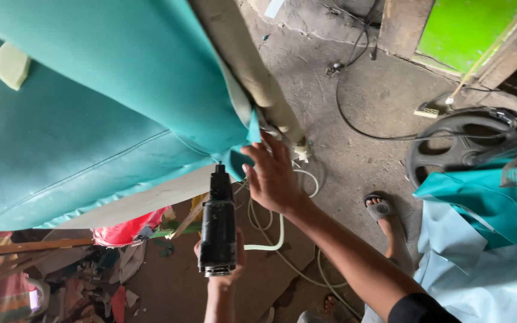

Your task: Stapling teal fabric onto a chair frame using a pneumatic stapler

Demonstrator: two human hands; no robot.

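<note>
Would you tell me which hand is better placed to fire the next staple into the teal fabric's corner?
Left hand: it grips the black staple gun, nose at the teal fabric. Right hand only pins the corner.

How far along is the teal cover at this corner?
Looks done: the teal fabric lies smooth over most of the frame. In hand: the right hand presses the fabric corner down while the left hand holds the black staple gun with its nose at that corner. Left: the lower edge shows pale bare board below the fabric; whether it is fastened cannot be told.
</note>
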